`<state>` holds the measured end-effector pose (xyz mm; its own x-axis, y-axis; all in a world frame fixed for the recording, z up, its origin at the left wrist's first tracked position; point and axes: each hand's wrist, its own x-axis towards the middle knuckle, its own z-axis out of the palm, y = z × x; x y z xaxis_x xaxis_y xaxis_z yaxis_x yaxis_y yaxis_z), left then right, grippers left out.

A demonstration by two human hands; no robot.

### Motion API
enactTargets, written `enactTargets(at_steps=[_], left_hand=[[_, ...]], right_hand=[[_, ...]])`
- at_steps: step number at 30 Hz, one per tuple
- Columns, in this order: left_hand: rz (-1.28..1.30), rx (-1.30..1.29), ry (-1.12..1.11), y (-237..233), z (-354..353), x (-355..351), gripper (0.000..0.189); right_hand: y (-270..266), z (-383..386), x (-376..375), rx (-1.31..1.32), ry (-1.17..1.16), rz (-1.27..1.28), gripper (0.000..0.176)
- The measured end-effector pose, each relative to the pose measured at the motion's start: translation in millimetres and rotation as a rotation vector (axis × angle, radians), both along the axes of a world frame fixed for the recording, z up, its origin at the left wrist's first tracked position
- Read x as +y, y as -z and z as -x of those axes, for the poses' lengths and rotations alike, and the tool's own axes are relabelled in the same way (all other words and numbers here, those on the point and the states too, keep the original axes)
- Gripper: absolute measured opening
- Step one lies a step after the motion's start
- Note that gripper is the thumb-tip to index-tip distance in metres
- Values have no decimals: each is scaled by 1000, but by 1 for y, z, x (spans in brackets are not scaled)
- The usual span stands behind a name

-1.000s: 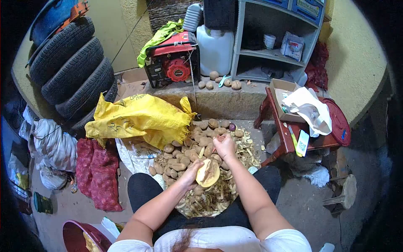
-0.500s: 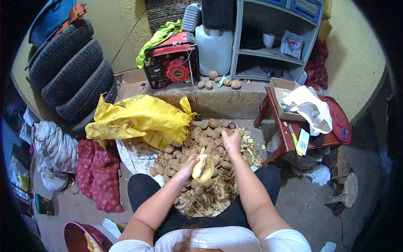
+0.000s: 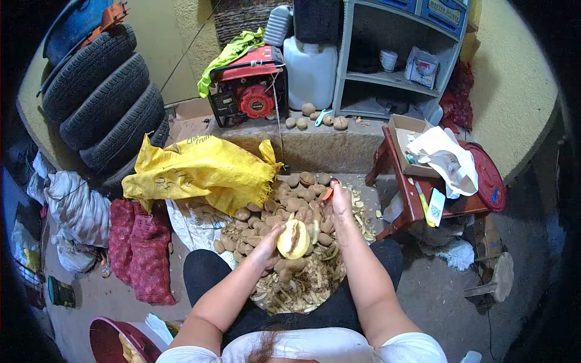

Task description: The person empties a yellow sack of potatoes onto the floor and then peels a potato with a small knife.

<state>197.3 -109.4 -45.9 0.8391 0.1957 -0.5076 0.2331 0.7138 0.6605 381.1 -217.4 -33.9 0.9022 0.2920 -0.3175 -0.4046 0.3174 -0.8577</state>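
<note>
My left hand [image 3: 270,243] is closed around the side of a large, partly peeled potato [image 3: 301,241]. Its pale yellow flesh faces up, with a strip of brown skin running down the middle. My right hand [image 3: 342,201] grips a peeler with an orange-red part [image 3: 328,194], held up and to the right, apart from the potato; its blade is hard to make out. A pale strip of peel [image 3: 316,231] shows just right of the potato. Below both hands lies a heap of unpeeled potatoes [image 3: 272,219], with loose peelings [image 3: 302,284] between my knees.
A yellow sack [image 3: 200,172] lies at the heap's left, near red mesh bags [image 3: 150,257]. A red table [image 3: 393,192] with an open box stands right. Behind are a generator [image 3: 251,91] and shelf [image 3: 387,78]. A dark red tub [image 3: 112,339] sits at lower left.
The potato has turned in my left hand, so its brown strip faces up more upright. My right hand has tilted, showing more of the orange-red part, and a strip of peel appears beside the potato.
</note>
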Motion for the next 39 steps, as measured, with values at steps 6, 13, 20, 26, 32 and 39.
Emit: enactTargets(at_steps=[6,13,20,26,32,39], left_hand=[[373,-97,-25,-8,3,9,36],[334,-47,-210,-10,-4,2,35],[469,-136,-159,2,-7,8,41],[471,0,-226,-1,-12,-3,36],[467,14,-193,5,-12,-2,30],[397,-57,-83,-13,0,-11,33]], right_hand=[[33,-9,5,-185,8,67,27],[7,54,20,-252,-286,212,36],[-23,84,26,-817,113,453,41],[-36,102,27,-972,118,489,42],[-32,90,29,-941,133,459,41],[-27,67,22,-630,12,555,38]])
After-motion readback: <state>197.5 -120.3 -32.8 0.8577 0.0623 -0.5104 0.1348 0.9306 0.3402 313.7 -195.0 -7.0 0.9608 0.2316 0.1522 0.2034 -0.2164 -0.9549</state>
